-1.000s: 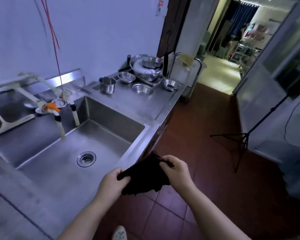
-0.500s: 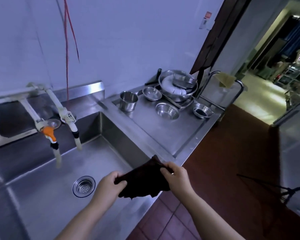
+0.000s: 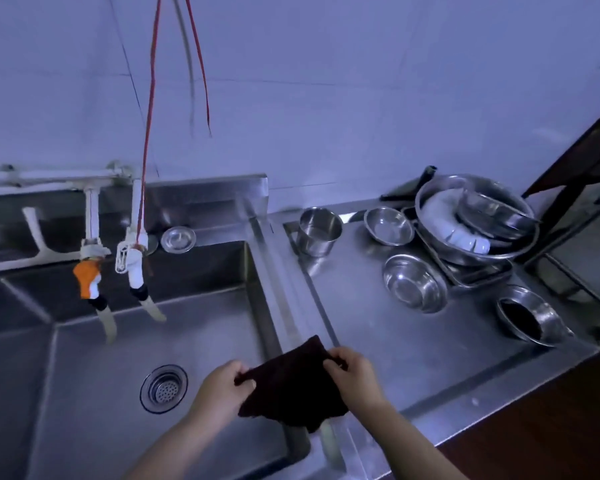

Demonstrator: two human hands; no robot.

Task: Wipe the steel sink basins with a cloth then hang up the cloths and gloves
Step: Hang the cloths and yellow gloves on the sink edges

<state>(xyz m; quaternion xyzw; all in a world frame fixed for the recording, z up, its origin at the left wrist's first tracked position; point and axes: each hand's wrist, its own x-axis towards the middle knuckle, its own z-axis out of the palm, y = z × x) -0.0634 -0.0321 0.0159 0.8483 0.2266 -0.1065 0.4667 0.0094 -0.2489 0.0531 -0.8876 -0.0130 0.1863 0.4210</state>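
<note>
A dark cloth (image 3: 293, 382) is stretched between both hands above the right rim of the steel sink basin (image 3: 94, 368). My left hand (image 3: 220, 388) pinches its left edge and my right hand (image 3: 352, 374) grips its top right corner. The basin has a round drain strainer (image 3: 163, 388) near its middle. Two taps hang over the basin's back, one with an orange handle (image 3: 88, 279) and one white (image 3: 134, 263). No gloves are in view.
On the steel drainboard (image 3: 413, 358) to the right stand a steel cup (image 3: 318, 231), several small steel bowls (image 3: 414, 282) and a large bowl of stacked dishes (image 3: 475, 220). Red cords (image 3: 149, 98) hang down the wall. A sink plug (image 3: 178, 239) rests on the back ledge.
The view has swung left, from the red floor and doorway onto the sink and drainboard. Both hands, still holding the cloth, now sit over the basin's right rim.
</note>
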